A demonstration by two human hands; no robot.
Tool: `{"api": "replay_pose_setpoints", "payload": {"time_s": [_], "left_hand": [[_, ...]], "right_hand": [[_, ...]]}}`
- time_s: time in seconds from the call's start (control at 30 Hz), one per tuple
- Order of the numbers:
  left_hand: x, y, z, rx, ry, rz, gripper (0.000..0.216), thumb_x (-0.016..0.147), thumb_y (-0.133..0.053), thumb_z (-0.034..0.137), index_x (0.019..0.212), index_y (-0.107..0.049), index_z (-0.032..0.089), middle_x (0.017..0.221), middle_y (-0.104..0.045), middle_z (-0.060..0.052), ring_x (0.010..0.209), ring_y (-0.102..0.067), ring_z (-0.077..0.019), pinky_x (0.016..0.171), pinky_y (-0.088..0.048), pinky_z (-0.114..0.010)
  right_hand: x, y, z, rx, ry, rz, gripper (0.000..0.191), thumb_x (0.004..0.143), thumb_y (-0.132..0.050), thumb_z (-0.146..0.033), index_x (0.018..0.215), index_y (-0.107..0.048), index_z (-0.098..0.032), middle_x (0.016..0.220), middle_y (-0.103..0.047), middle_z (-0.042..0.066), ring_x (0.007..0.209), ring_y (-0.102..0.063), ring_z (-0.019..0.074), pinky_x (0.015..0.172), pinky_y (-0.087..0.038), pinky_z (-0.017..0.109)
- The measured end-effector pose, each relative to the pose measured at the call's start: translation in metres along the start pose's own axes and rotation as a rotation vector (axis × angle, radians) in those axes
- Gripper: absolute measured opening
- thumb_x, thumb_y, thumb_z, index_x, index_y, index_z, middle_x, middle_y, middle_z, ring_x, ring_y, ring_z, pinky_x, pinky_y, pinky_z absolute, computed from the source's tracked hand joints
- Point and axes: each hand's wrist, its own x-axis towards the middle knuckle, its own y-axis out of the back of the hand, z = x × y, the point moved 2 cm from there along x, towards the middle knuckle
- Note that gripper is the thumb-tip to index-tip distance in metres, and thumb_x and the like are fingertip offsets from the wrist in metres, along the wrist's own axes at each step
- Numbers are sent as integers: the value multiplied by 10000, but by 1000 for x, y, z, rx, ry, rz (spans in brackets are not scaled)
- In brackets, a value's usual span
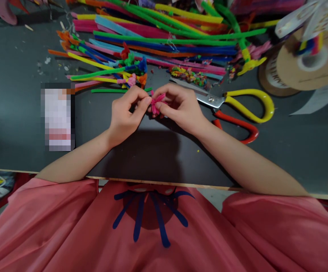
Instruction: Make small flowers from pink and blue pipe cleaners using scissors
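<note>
Between my two hands is a small pink pipe cleaner flower (158,102) with several looped petals. My left hand (130,110) pinches its left side between thumb and forefinger. From the right, the fingers of my right hand (181,107) close on its petals. Its underside is hidden by my fingers. Just behind my left hand lies a short green pipe cleaner (107,91). Scissors (212,99) with one yellow and one red handle lie beside my right hand, their blades pointing up and left.
Pipe cleaners (164,39) in many colours spread across the back of the dark table (92,162). Finished pipe cleaner flowers (134,64) and a heap of colourful scraps (190,76) lie before them. A ribbon spool (313,56) sits at right, a blurred-out phone (58,119) at left.
</note>
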Motion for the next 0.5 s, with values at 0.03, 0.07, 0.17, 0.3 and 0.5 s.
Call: {"api": "replay_pose_setpoints", "payload": {"time_s": [0.03,0.07,0.17,0.3,0.5], "left_hand": [[0,0,0,-14,-7,0,183,882,-501,285,736,-553,188,615,-533,52,536,-484,-4,537,-382,-150],[-1,0,0,-26,-12,-2,175,880,-505,277,737,-554,188,616,-542,53,538,-496,-4,537,-386,-147],[0,-1,0,-42,-11,-4,174,866,-528,262,713,-543,182,588,-533,61,513,-480,4,517,-373,-139],[1,-1,-3,-34,16,-1,208,856,-543,269,673,-516,173,537,-474,70,473,-422,10,492,-344,-139],[4,-2,-2,14,-55,30,239,824,-572,229,617,-478,157,489,-390,73,445,-328,16,441,-262,-135]], "right_hand": [[0,0,0,3,3,1,141,818,-621,-283,847,-542,-170,707,-621,-36,622,-614,53,583,-496,186],[0,0,1,1,6,9,129,815,-622,-267,838,-546,-165,698,-626,-36,618,-613,50,584,-493,182],[0,0,1,-12,4,44,114,797,-634,-235,805,-550,-158,663,-626,-40,596,-600,41,561,-470,165],[0,1,0,-17,-1,69,98,787,-630,-209,776,-551,-153,639,-621,-37,579,-584,35,552,-451,159],[0,2,-1,-49,-7,76,79,774,-616,-178,757,-540,-168,606,-613,-53,563,-591,40,547,-444,165]]}}
